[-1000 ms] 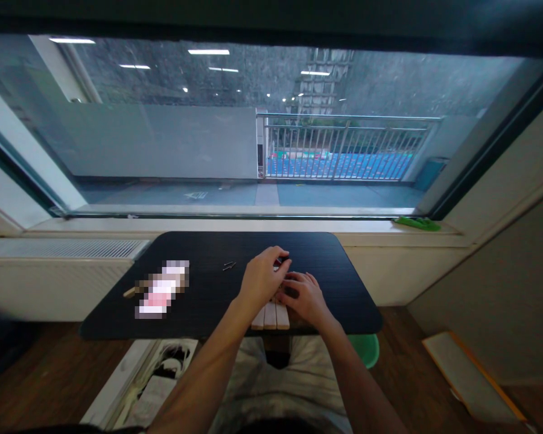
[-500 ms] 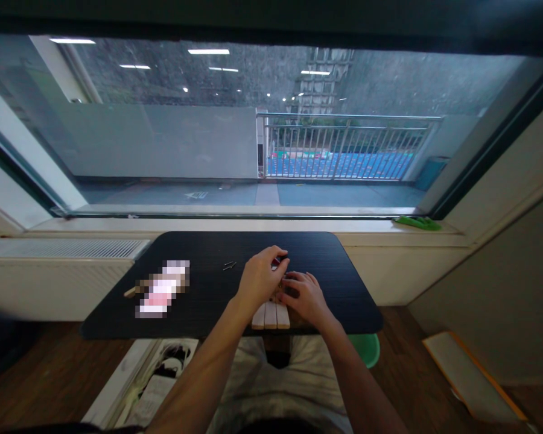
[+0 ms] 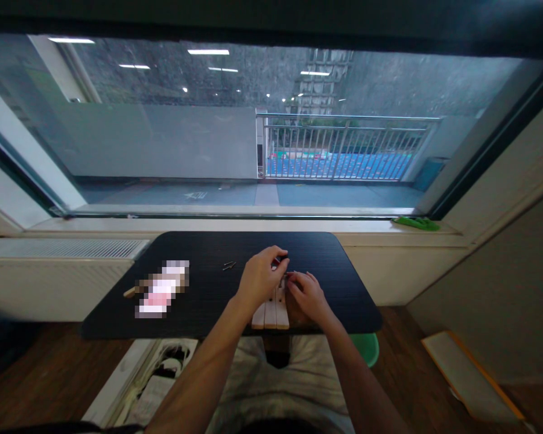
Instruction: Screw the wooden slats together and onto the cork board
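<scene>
Head view. The left hand point(image 3: 259, 278) hangs over the far end of a set of pale wooden slats point(image 3: 270, 312), its thumb and fingers pinched together on a small dark object point(image 3: 278, 261) with a hint of red; what that object is cannot be told at this size. The right hand point(image 3: 308, 294) lies just beside it, fingers curled down onto the slats or onto a dark part next to them, and whether it grips anything cannot be told. The two hands are close together, nearly touching at the fingertips. The slats lie side by side at the near edge of a black table point(image 3: 335, 253), running away from the person, their near ends showing between the forearms. By the look of it, the step in hand is a fine fitting or fastening at the far end of the slats, with the left hand working the small object and the right hand steadying the piece. The next move would call for a steady right hand and a small, exact motion of the left fingertips, since the part is tiny and half hidden. Farther left on the table lie two small metal pieces point(image 3: 228, 265), apart from the hands, and beyond them a blurred pink and white packet point(image 3: 161, 288) with a thin stick point(image 3: 129, 292) at its end. Behind the table runs a sill bearing a green cloth point(image 3: 416, 223), below a wide window point(image 3: 172, 138).
</scene>
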Motion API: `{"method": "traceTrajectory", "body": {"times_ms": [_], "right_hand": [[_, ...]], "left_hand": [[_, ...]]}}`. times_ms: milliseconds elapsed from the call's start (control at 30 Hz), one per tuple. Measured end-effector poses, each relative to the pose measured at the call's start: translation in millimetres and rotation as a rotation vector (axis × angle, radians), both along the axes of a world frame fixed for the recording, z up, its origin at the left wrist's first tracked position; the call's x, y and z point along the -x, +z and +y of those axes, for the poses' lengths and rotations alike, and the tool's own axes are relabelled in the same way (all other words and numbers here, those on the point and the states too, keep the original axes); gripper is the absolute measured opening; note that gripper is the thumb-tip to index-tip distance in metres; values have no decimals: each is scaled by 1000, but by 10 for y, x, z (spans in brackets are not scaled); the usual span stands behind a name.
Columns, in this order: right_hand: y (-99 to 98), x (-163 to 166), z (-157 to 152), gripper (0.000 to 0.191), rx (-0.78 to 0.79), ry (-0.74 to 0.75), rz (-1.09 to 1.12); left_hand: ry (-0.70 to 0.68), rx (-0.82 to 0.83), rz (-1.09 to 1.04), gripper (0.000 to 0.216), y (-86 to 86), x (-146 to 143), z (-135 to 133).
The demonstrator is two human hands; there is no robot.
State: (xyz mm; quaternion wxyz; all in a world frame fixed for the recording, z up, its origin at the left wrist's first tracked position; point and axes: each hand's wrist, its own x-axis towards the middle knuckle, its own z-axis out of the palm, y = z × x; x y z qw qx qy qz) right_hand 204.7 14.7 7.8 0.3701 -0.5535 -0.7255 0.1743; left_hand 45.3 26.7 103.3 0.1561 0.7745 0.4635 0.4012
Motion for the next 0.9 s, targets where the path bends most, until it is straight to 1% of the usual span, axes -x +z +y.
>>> {"method": "traceTrajectory", "body": {"times_ms": [133,300,433,600,900], "right_hand": [[8,-3,1,18,-4,0,6],[50,4,-17,21,10,11,-13],[74,19,-43,12,-7,15,-61],[79,35,-58,20,-26,12,-117],[88,47,-60,21,-37,-3,-141]], "left_hand": [[2,-6,-4,13,0,10,3],[-9,14,-10,14,20,17,-6],[-12,34,-2,15,42,10,-19],[-8,35,8,16,40,11,-16],[-12,51,8,17,31,13,-31]]}}
